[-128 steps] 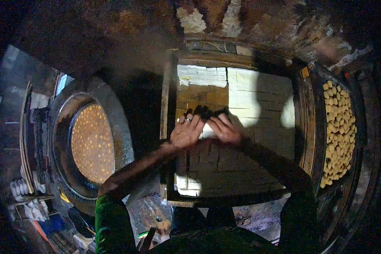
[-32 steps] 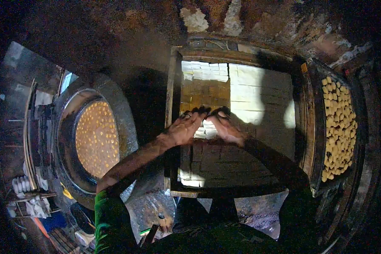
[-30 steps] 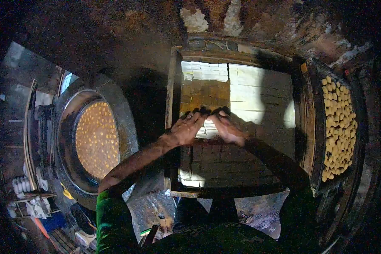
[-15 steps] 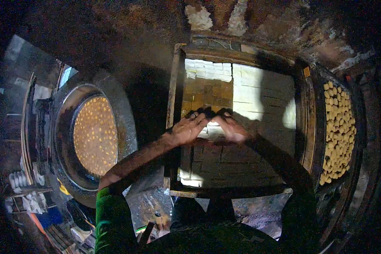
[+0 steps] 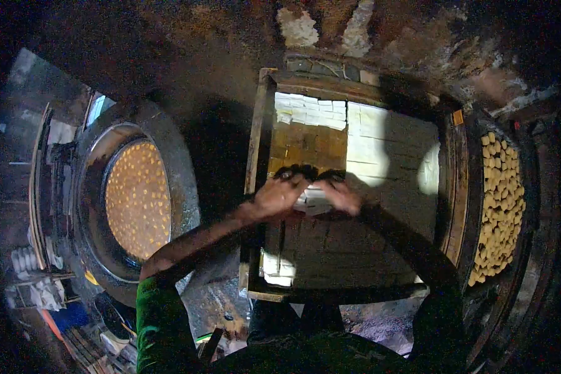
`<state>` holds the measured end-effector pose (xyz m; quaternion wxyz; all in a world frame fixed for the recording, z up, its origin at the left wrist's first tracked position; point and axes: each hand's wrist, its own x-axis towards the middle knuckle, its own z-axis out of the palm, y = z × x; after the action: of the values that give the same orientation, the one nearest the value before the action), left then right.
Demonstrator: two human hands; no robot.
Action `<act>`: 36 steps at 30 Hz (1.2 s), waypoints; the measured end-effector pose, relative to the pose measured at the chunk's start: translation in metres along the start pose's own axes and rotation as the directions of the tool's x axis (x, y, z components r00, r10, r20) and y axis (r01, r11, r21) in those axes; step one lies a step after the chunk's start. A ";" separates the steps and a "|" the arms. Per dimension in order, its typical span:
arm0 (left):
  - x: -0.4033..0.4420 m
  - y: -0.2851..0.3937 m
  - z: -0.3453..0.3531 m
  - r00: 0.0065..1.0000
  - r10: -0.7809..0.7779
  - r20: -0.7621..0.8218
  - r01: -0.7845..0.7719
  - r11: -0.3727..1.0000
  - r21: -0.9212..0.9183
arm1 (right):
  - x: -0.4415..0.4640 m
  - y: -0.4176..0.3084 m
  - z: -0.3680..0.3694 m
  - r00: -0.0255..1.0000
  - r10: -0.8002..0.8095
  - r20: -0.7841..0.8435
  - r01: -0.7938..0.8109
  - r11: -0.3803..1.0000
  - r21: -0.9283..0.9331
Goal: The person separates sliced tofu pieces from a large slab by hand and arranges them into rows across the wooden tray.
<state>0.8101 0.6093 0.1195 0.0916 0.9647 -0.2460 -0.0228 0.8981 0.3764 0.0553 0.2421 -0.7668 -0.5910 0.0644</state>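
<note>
My left hand (image 5: 282, 193) and my right hand (image 5: 338, 194) face each other over a wooden-framed tray (image 5: 253, 156). Between them is a small group of white tofu-like blocks (image 5: 313, 201), pressed from both sides by my curled fingers. My fingertips are in shadow and partly blurred. Just beyond my hands, a bare brown patch (image 5: 308, 146) of the tray's bottom shows. More white blocks (image 5: 310, 110) lie in rows along the tray's far left corner. A large cut white slab (image 5: 368, 140) covers the right side, partly in shade.
To the left stands a large round pan (image 5: 137, 199) of bubbling liquid with many small golden pieces floating. At the right, a long container holds a heap of golden cubes (image 5: 500, 206). A stained wall (image 5: 411, 50) rises behind the tray.
Both hands stay close together around the white blocks, and more of the blocks shows between them. The whole view has shifted slightly.
</note>
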 end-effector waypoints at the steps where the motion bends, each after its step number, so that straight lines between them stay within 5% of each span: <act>1: 0.014 -0.009 -0.005 0.960 -0.102 0.260 0.148 0.975 -0.163 | 0.014 -0.006 -0.020 0.984 0.097 0.147 -0.149 0.904 0.402; 2: 0.020 -0.011 -0.016 0.935 -0.105 0.339 0.208 0.936 -0.284 | 0.027 -0.012 -0.040 0.938 0.191 0.290 -0.343 0.636 0.691; 4: 0.030 -0.019 -0.037 0.905 -0.109 0.411 0.281 0.879 -0.386 | 0.047 -0.007 -0.062 0.768 0.285 0.573 -0.601 0.628 0.494; 5: 0.034 -0.028 -0.046 0.957 -0.080 0.278 0.200 0.878 -0.435 | 0.040 0.018 -0.036 0.977 0.134 0.167 -0.210 0.758 0.617; 6: 0.040 -0.036 -0.057 0.989 -0.051 0.139 0.112 0.874 -0.473 | 0.056 0.009 -0.063 0.971 0.167 0.170 -0.234 0.801 0.550; 7: 0.047 -0.036 -0.072 0.956 -0.156 0.248 0.244 0.893 -0.378 | 0.062 0.012 -0.061 0.976 0.201 0.080 -0.209 0.781 0.589; 8: 0.051 -0.042 -0.071 0.979 -0.131 0.154 0.171 0.943 -0.286 | 0.066 0.016 -0.059 0.971 0.239 -0.007 -0.182 0.759 0.625; 9: 0.056 -0.049 -0.064 0.980 -0.128 0.151 0.158 0.965 -0.211 | 0.078 0.010 -0.086 0.976 0.213 0.046 -0.217 0.929 0.301; 10: 0.059 -0.057 -0.051 0.981 -0.122 0.148 0.142 0.981 -0.134 | 0.078 0.010 -0.088 0.975 0.220 0.043 -0.223 0.927 0.301; 12: 0.054 -0.064 -0.017 0.999 -0.042 0.029 0.041 0.999 0.019 | 0.081 0.013 -0.091 0.993 0.114 0.021 -0.109 0.978 -0.176; 13: 0.053 -0.066 -0.014 0.996 0.050 -0.077 -0.036 0.983 0.180 | 0.082 0.013 -0.091 0.997 0.083 0.000 -0.080 0.969 -0.232; 18: 0.054 -0.064 -0.017 0.999 -0.030 0.040 0.026 0.995 0.100 | 0.078 0.014 -0.087 0.976 0.216 -0.006 -0.213 0.956 -0.202; 22: 0.061 -0.060 -0.016 0.997 -0.004 0.072 -0.004 0.994 0.113 | 0.080 0.017 -0.079 0.994 0.080 -0.072 -0.090 0.985 -0.146; 28: 0.065 -0.061 0.009 0.994 -0.001 -0.108 0.020 0.984 0.177 | 0.076 0.035 -0.076 0.997 0.072 0.005 -0.072 0.997 0.019; 31: 0.069 -0.057 0.001 0.997 -0.082 0.016 0.081 0.996 0.023 | 0.077 0.028 -0.074 0.976 0.216 -0.035 -0.214 0.975 0.056; 36: 0.072 -0.056 0.000 0.996 -0.077 0.048 0.074 0.995 0.066 | 0.078 0.025 -0.076 0.974 0.219 -0.062 -0.217 0.976 0.028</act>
<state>0.8995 0.6235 0.1085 0.0534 0.9748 -0.2122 -0.0425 0.9723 0.4227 0.1254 0.2604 -0.8261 -0.4945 0.0720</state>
